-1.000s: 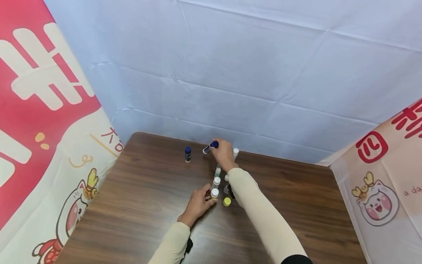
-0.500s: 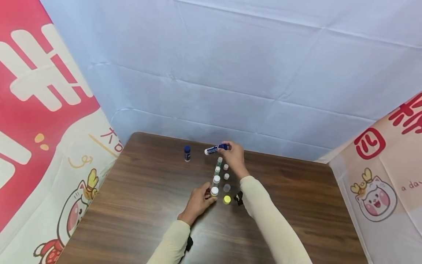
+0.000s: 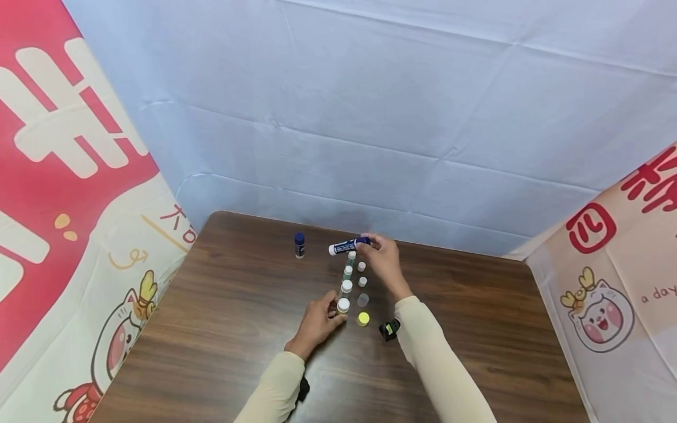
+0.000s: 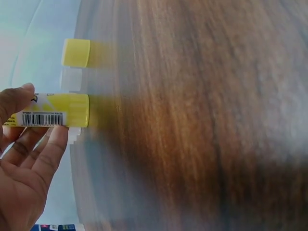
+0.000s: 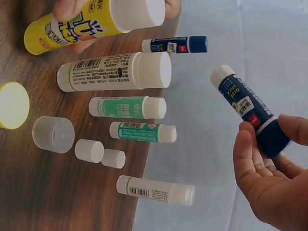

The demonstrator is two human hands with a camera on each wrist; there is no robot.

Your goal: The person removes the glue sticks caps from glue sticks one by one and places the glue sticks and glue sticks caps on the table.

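My left hand [image 3: 316, 320] grips a yellow glue stick [image 4: 53, 113] standing upright at the near end of a row, thumb on one side and fingers on the other. Its white top [image 5: 139, 13] shows. Raised over the far end of the row, my right hand [image 5: 269, 178] pinches a dark blue glue stick [image 5: 243, 98] by its blue cap [image 5: 272, 137]. That stick is tilted nearly flat, its white end pointing left in the head view. Between the hands stand a white glue stick [image 5: 115, 72] and two green glue sticks, one larger [image 5: 127, 107] and one smaller [image 5: 143, 131].
Right of the row are a yellow cap [image 3: 363, 319], a clear cap [image 3: 362, 300] and two white caps [image 3: 362, 281]. Another blue glue stick [image 3: 300, 245] stands at the back left of the wooden table [image 3: 233, 294]. A capped white glue stick [image 5: 154, 190] stands beyond the caps.
My right hand has drawn right and slightly toward me with the blue glue stick, which has swung closer to level. The left hand keeps its grip in the same place.
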